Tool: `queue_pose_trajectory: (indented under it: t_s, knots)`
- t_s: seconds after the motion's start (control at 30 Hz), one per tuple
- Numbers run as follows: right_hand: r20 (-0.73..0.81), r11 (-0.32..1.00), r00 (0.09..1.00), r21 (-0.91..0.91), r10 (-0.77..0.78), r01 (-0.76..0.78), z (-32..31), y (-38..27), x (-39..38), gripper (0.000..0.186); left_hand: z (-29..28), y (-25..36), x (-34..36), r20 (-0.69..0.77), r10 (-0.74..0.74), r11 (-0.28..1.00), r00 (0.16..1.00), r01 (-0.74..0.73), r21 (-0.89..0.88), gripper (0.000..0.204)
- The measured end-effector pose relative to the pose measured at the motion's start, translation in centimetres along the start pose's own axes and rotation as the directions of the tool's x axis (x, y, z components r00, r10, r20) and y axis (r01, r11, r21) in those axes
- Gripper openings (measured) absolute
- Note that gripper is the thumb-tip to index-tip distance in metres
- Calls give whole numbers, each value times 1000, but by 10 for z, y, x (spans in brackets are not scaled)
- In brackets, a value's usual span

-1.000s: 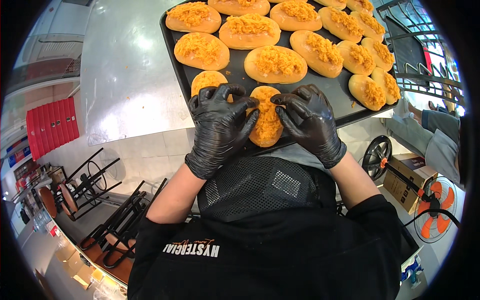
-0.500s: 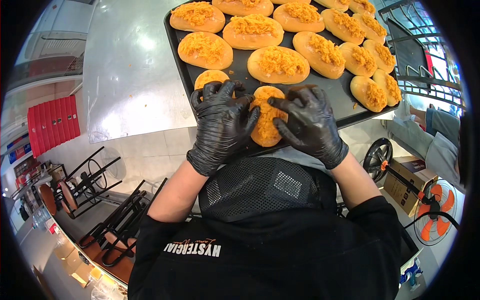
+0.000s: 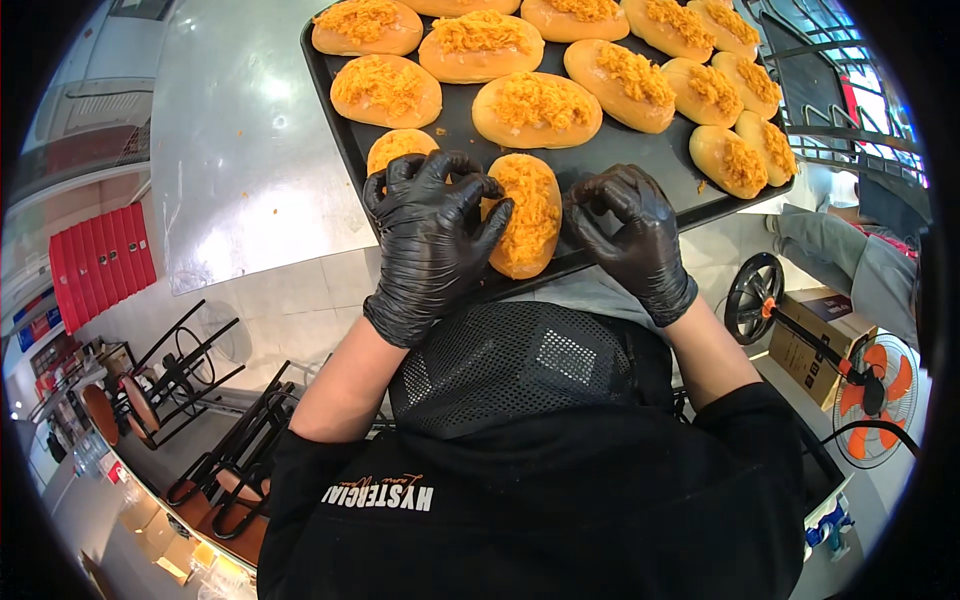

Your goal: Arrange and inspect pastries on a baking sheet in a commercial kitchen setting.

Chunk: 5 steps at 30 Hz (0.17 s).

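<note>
An oval bread bun (image 3: 527,215), topped lengthwise with orange shredded floss, lies at the near edge of a black baking tray (image 3: 345,150). My left hand (image 3: 430,235), in a black glove, is at the bun's left side, with curled fingers and thumb against its edge. Behind those fingers another topped bun (image 3: 400,148) is partly hidden. To the right of the near bun, apart from it, my gloved right hand (image 3: 630,230) has its fingers bent in toward the thumb. Whether anything is between those fingertips is hidden.
Several more topped buns (image 3: 537,108) fill the tray's far and right parts. The tray rests on a metal table (image 3: 250,180) with stray crumbs. A wire rack (image 3: 850,140) stands at the right, near another person's legs (image 3: 840,250) and an orange-bladed fan (image 3: 880,400). Chairs (image 3: 235,450) stand at lower left.
My right hand has drawn off the near bun's topping to its right, its fingers curling in. My left hand stays at the bun's left side. The view has shifted slightly.
</note>
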State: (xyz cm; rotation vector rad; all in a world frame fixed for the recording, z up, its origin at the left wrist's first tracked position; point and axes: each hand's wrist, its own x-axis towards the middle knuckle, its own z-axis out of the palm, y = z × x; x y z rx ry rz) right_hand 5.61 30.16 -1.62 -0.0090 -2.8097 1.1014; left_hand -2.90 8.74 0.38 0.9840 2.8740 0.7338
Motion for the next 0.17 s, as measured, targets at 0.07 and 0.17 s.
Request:
queue_pose_trajectory:
  t_s: [0.07, 0.17]
  knots:
    - [-1, 1000, 1000, -18, -16, 16, 1, -1, -2, 22, -2, -4, -2, -8, 7, 999, 1000, -7, -32, 15]
    - [2, 996, 998, -69, -65, 64, 2, -3, -4, 20, -4, -12, -6, -34, 21, 992, 999, -25, -126, 17]
